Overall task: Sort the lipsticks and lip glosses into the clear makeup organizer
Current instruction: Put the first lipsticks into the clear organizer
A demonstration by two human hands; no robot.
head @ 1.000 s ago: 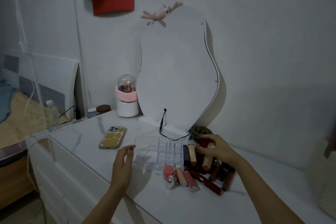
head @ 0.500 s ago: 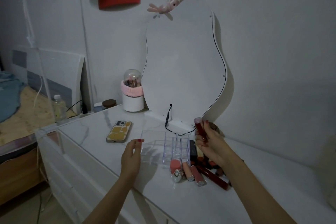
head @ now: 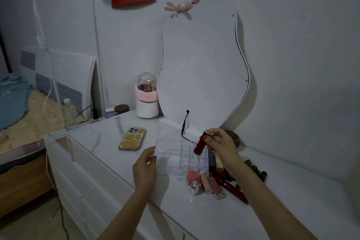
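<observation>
The clear organizer [head: 171, 159] sits at centre frame on the white dresser [head: 116, 136]. The left hand [head: 145, 167] touches its left wall with nearly straight fingers. The right hand [head: 222, 146] pinches a dark red lipstick [head: 200, 144] by its top; the tube is tilted, lower end down-left, above the organizer's right compartments. Loose tubes [head: 212, 184] lie just below and right of the organizer.

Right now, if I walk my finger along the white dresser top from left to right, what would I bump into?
phone → left hand → clear makeup organizer → dark red lipstick tube held by the right hand → brown-capped tubes.
</observation>
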